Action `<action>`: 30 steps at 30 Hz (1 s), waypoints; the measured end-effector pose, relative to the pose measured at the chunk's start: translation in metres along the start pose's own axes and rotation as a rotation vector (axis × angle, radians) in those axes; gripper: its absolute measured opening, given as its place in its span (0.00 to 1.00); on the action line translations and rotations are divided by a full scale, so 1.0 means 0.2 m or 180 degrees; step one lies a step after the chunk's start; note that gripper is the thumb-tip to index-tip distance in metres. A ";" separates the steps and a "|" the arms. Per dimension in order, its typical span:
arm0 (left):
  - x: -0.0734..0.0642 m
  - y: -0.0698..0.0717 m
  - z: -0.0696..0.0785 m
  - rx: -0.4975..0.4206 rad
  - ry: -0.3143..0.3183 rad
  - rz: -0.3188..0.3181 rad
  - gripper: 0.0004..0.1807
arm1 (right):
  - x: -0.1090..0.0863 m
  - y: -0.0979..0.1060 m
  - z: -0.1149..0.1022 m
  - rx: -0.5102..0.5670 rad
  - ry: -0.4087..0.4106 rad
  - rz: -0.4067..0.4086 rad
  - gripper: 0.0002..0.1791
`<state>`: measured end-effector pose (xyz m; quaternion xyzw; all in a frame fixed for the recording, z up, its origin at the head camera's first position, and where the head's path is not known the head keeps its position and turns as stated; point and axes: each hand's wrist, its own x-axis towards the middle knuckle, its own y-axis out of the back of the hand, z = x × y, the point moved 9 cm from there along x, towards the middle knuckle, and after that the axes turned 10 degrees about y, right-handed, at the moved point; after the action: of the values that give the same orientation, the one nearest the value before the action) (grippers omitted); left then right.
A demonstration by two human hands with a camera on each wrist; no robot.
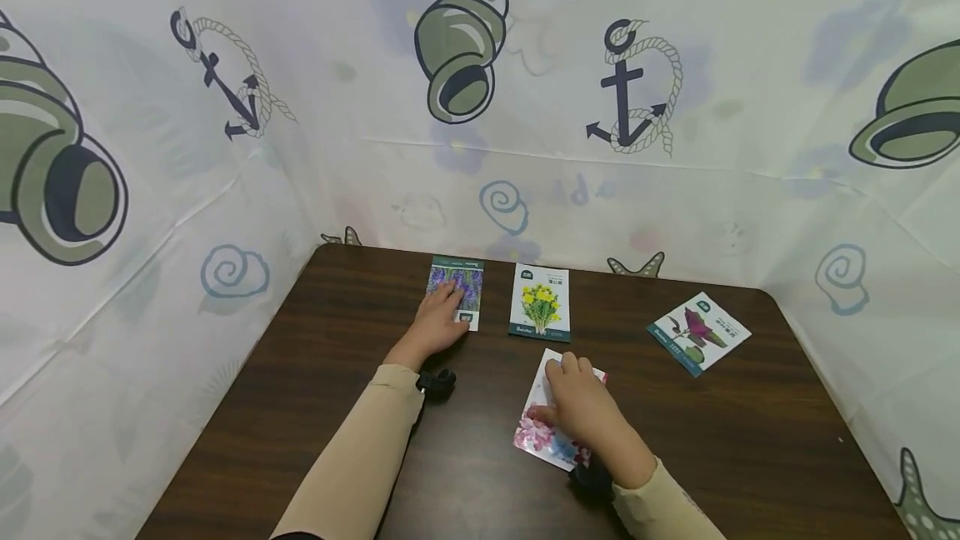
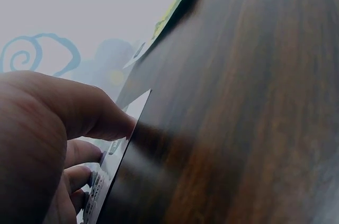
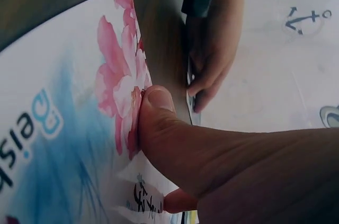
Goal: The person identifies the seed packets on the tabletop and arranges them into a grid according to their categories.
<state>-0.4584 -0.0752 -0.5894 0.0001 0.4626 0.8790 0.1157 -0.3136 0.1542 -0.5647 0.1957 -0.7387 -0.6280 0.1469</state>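
Note:
In the head view, my left hand [image 1: 435, 325] rests on a purple-flowered seed packet [image 1: 471, 280] near the table's back left. Its fingers lie fairly straight across the front, and the left wrist view shows the thumb touching the packet [image 2: 139, 105]. My right hand [image 1: 583, 402] grips a white seed packet with pink and blue flowers [image 1: 534, 433], closer to the front. The right wrist view shows that thumb at the edge of this packet [image 3: 79, 102]; the other fingers are mostly hidden. A yellow-flowered packet [image 1: 540, 302] lies between and beyond the hands.
A packet with a dark pink flower [image 1: 699, 333] lies turned at an angle on the right of the dark wooden table [image 1: 750, 440]. White curtain cloth [image 1: 360, 98] printed with shells and anchors stands behind the table and along both sides.

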 end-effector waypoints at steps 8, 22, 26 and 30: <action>0.07 -0.06 -0.07 0.0028 0.0078 -0.0293 0.45 | 0.02 -0.02 -0.11 -0.0073 0.0192 -0.0061 0.43; 0.11 -0.08 -0.07 0.0086 0.0082 -0.0420 0.46 | 0.03 -0.02 -0.34 -0.0257 0.0673 0.0136 0.40; 0.10 -0.09 -0.08 0.0156 0.0109 -0.0397 0.45 | 0.03 -0.05 -0.41 -0.0237 0.0794 0.0147 0.38; 0.09 -0.09 -0.07 0.0218 0.0140 -0.0396 0.45 | 0.04 -0.06 -0.46 -0.0137 0.0864 0.0105 0.37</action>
<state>-0.4743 -0.0742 -0.6139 -0.0440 0.4939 0.8536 0.1599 -0.2769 0.0681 -0.5622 0.2635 -0.7016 -0.6090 0.2599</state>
